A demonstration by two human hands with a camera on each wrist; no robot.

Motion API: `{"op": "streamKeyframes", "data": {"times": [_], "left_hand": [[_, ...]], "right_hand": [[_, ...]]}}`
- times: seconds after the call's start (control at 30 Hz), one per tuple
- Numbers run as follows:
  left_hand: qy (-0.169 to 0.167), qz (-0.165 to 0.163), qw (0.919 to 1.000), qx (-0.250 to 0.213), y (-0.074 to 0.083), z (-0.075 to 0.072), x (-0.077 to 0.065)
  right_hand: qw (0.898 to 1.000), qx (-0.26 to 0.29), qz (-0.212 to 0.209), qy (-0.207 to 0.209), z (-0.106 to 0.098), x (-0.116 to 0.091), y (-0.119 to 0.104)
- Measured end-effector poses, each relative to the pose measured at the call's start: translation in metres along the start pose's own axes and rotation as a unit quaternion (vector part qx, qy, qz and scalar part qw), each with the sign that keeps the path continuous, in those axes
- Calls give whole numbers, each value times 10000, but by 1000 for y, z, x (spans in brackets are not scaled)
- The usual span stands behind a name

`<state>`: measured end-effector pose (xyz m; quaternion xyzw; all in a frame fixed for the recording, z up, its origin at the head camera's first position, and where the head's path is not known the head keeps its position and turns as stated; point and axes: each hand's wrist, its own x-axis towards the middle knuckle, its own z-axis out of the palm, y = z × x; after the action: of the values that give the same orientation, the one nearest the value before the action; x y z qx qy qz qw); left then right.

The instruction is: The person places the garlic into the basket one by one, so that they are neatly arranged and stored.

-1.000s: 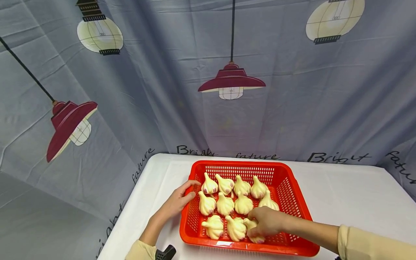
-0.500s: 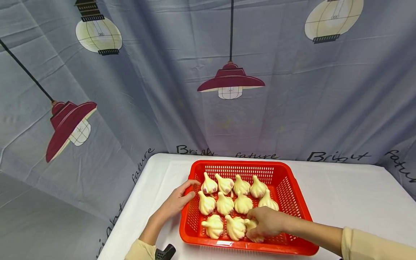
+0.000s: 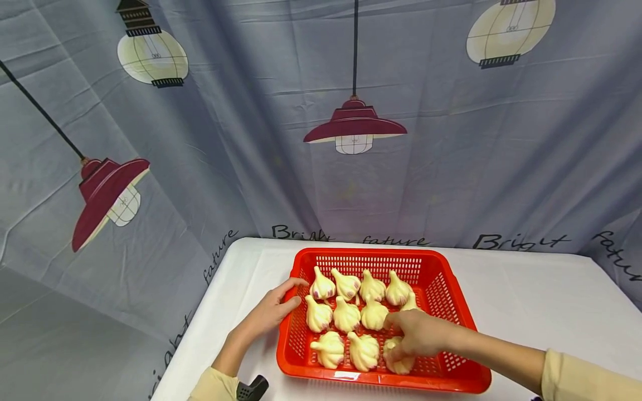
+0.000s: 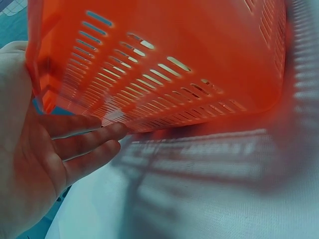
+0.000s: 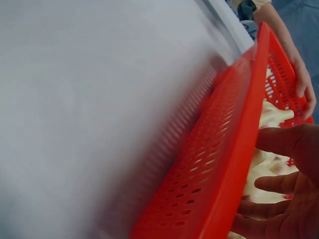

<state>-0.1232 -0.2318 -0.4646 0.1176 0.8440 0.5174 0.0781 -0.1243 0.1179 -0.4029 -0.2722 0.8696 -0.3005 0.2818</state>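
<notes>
A red plastic basket (image 3: 371,252) with slotted walls holds several garlic bulbs in loose rows. My left hand (image 3: 273,309) grips its left rim, the index finger reaching over the edge; in the left wrist view, the other fingers (image 4: 89,144) lie along the outer wall. At the front right of the rows, my right hand (image 3: 423,333) is over a garlic bulb (image 3: 400,362), which shows partly below the thumb. The right wrist view shows this hand's fingers (image 5: 279,184) spread apart and fairly straight, with pale garlic bulbs behind them.
The basket stands on a white-covered table (image 3: 541,301). A grey curtain (image 3: 436,184) printed with lamps hangs behind and to the left. A black device (image 3: 252,388) is beside the left sleeve.
My right hand has shifted slightly up and to the right. The garlic bulb under it has turned and moved right, widening the gap to its neighbour. The left hand keeps its place.
</notes>
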Motion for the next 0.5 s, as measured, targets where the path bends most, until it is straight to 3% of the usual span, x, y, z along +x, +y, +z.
{"op": "streamKeyframes", "data": {"times": [0.27,0.5], "left_hand": [[43,68,9992,404,2,-2,0],[62,244,9970,728,5,-4,1]], "right_hand": [[9995,131,-185,240,-11,0,-5],[9925,-280,-556,1056,-21,-1,-8]]}}
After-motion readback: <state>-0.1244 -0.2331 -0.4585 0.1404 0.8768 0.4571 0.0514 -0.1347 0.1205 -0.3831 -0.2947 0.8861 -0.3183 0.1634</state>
